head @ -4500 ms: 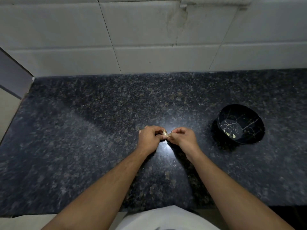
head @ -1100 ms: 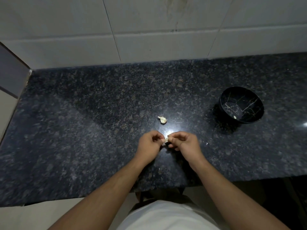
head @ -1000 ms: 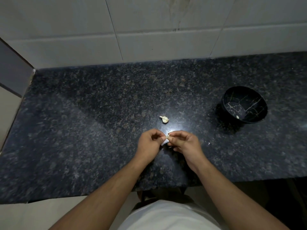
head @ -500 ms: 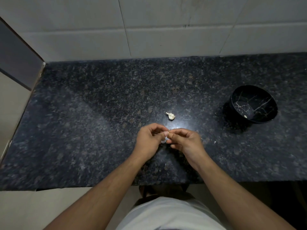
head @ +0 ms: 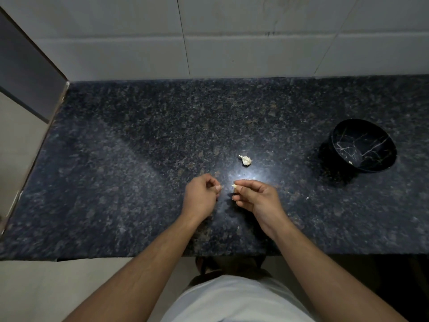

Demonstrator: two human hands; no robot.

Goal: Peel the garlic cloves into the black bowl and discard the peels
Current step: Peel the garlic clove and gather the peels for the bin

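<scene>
My right hand (head: 257, 197) pinches a small pale garlic clove (head: 235, 187) between thumb and forefinger, above the counter's near middle. My left hand (head: 201, 195) is a short gap to its left, fingers curled; a tiny bit of peel may be at its fingertips, too small to tell. A loose piece of garlic with papery skin (head: 246, 160) lies on the counter just beyond my hands. The black bowl (head: 362, 145) with thin gold veins stands at the right, tilted toward me, with a small pale piece (head: 350, 162) inside.
The dark speckled granite counter (head: 139, 159) runs to a white tiled wall (head: 232, 43) at the back. Its left end meets a grey panel (head: 25, 75). A tiny white fleck (head: 307, 198) lies right of my right hand. The counter's front edge is under my forearms.
My hands, joined on the clove half a second ago, have pulled slightly apart; the clove stays in the right hand. The camera view shifted left and back over the last seconds.
</scene>
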